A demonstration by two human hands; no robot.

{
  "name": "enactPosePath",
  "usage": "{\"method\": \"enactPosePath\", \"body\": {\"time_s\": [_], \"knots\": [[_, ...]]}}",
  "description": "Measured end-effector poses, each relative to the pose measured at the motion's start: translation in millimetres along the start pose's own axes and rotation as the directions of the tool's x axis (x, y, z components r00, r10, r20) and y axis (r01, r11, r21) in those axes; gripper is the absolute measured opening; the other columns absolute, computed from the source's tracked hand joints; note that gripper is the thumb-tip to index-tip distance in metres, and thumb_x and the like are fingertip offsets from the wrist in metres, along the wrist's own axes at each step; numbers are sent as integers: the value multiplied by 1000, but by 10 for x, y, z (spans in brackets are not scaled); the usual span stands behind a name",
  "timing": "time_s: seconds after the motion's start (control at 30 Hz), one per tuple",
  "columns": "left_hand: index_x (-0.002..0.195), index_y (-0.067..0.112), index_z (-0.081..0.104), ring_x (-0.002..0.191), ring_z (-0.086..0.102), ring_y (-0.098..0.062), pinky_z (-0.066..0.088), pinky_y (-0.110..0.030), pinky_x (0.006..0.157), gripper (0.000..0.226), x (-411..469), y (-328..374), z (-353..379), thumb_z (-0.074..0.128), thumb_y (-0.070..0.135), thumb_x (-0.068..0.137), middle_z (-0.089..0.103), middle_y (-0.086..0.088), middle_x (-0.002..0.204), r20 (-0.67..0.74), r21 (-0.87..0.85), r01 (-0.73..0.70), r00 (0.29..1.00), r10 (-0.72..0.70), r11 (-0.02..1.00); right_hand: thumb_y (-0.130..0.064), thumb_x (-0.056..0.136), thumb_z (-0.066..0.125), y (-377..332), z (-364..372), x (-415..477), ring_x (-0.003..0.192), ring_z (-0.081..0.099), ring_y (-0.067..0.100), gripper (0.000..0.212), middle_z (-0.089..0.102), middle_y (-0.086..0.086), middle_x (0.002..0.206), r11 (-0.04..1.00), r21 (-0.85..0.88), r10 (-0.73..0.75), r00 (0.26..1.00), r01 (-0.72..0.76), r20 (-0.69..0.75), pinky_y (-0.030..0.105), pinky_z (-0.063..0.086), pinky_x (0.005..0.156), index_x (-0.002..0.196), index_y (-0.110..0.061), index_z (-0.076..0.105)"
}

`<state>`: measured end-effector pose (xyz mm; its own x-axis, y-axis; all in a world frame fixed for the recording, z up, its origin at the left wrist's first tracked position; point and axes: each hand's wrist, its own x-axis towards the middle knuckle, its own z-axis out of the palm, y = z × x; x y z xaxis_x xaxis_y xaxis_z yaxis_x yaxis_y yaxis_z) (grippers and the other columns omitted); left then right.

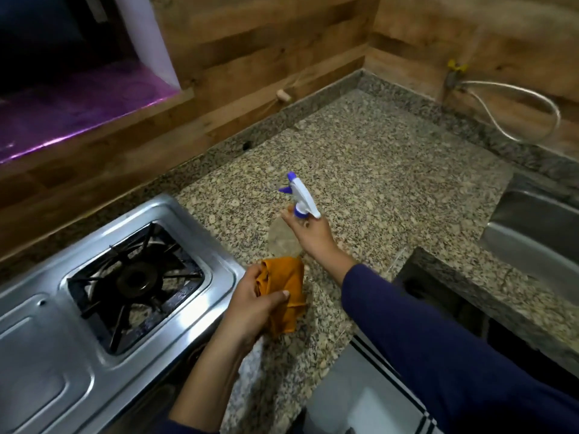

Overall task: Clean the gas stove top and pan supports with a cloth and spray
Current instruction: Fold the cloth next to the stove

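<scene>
We see the right hand wrapped around the neck of a clear plastic spray bottle with a white and purple trigger head, its fingers curled narrowly about the neck just under the head. The nozzle points toward ten o'clock, and the bottle's body looks see-through against the speckled granite surface, so we cannot tell whether its base rests on the stone or hangs just above it.

At six o'clock from the bottle, the left hand grips a folded mustard-orange cloth. Its fingers are closed on the fabric, the thumb pressed flat across the front fold, and the loose end of the cloth hangs down toward the surface edge.

At nine o'clock from the left hand sits the stainless steel gas stove top, its near corner just beside the wrist. A black cast-iron pan support lies in the square recess around a dark round burner; neither hand touches them.

At three o'clock from the bottle, well apart, we see the rim of a steel sink. At one o'clock, against the wood-patterned wall, a pale hose loops down from a valve with a yellow handle.
</scene>
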<state>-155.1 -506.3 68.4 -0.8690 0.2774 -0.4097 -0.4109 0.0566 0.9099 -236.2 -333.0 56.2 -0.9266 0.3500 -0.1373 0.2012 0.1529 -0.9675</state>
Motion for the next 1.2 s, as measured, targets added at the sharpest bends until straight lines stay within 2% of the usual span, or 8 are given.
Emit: {"method": "enactPosePath", "body": {"time_s": [0.17, 0.37, 0.5, 0.63, 0.73, 0.97, 1.07, 1.2], "knots": [[98, 22, 70, 90, 71, -29, 55, -53, 88, 36, 148, -10, 435, 76, -2, 72, 76, -6, 94, 98, 134, -49, 995, 36, 990, -23, 94, 63, 254, -820, -549, 74, 59, -10, 7, 63, -9, 83, 995, 83, -35, 955, 62, -295, 6, 44, 68, 98, -17, 62], [92, 31, 66, 86, 66, -24, 53, -44, 83, 40, 233, 30, 1623, 74, -5, 76, 71, -7, 92, 342, 242, -127, 939, 38, 962, -17, 97, 60, 727, -2383, -1280, 64, 55, 18, 28, 56, 24, 72, 998, 57, 6, 798, 35, -602, 25, 44, 65, 85, 8, 56], [89, 32, 66, 85, 68, -24, 55, -46, 83, 34, 290, -39, 2756, 69, 13, 60, 71, 2, 83, 497, 320, -256, 865, 69, 912, -20, 96, 61, 1005, -3503, -1770, 65, 51, 8, 23, 53, 3, 69, 999, 39, 49, 698, -30, -715, 26, 44, 64, 75, -13, 55], [89, 29, 66, 82, 65, -15, 49, -27, 78, 31, 495, -129, 4062, 66, 12, 63, 68, 6, 82, 651, 374, -518, 738, 180, 769, -16, 95, 62, 1214, -4551, -2093, 61, 53, -1, 20, 57, 1, 70, 999, 18, 43, 597, -48, -801, 16, 45, 61, 80, -4, 58], [103, 27, 69, 92, 68, -22, 53, -36, 78, 34, 571, -266, 5101, 64, 15, 72, 73, 1, 96, 706, 455, -696, 662, 252, 555, -13, 92, 65, 1326, -5226, -2230, 51, 47, -4, 28, 49, -6, 57, 998, 2, 31, 512, -58, -859, 13, 38, 53, 69, -8, 51], [108, 31, 65, 93, 67, -27, 54, -33, 71, 39, 506, -1275, 6081, 65, 10, 75, 68, 0, 104, 910, 389, -921, 389, 144, 31, -27, 92, 67, 1796, -5944, -2217, 73, 59, 7, 17, 63, 5, 80, 997, -23, 20, 559, -69, -829, 17, 45, 66, 93, -11, 60], [117, 22, 64, 111, 62, -30, 55, -41, 88, 47, 487, -1712, 5955, 68, 12, 71, 67, -6, 120, 911, 378, -926, 371, 182, 0, -30, 92, 66, 1903, -6070, -2117, 87, 61, 6, 22, 65, -4, 91, 997, -33, 15, 627, -65, -779, 16, 47, 75, 106, -14, 59], [142, 10, 46, 143, 30, -27, 17, -40, 117, 70, 436, -1904, 5782, 55, 37, 77, 40, -10, 152, 928, 353, -935, 352, 119, 13, -31, 94, 63, 1920, -6112, -1980, 88, 60, 4, 24, 63, -7, 95, 998, -53, -21, 688, -25, -726, 14, 46, 75, 114, -21, 54]]}}
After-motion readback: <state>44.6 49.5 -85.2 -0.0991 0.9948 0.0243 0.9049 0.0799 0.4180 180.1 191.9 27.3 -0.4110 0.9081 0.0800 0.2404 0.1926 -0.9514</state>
